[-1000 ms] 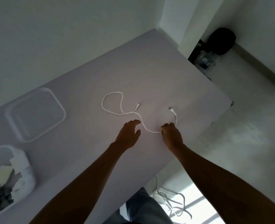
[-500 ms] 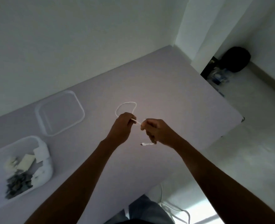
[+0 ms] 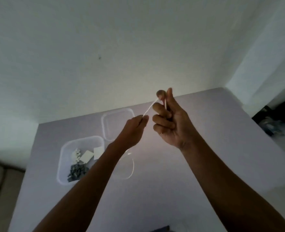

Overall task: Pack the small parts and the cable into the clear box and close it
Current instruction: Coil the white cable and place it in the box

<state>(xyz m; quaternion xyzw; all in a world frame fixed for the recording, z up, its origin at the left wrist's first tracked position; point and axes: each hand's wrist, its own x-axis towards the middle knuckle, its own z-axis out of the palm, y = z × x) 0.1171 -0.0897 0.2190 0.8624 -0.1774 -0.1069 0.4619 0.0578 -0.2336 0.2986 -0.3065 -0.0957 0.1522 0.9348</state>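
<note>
Both hands are raised above the table with the thin white cable [image 3: 149, 108] stretched taut between them. My left hand [image 3: 133, 129] pinches it at the lower end. My right hand [image 3: 169, 119] grips it higher up, fingers curled and palm toward me. A slack loop of the cable hangs below my left wrist, near the table. The clear box [image 3: 63, 158] stands open at the left and holds white and dark small parts [image 3: 79, 163]. Its clear lid [image 3: 105, 124] lies flat just behind it.
The pale table [image 3: 188, 173] meets a white wall behind and ends at the right edge. A dark bag [image 3: 282, 114] with clutter lies on the floor to the right. A beige surface shows at lower left.
Both hands have lifted the cable off the table and pulled a stretch of it tight. The view has swung left, so the box and lid now sit near the middle.
</note>
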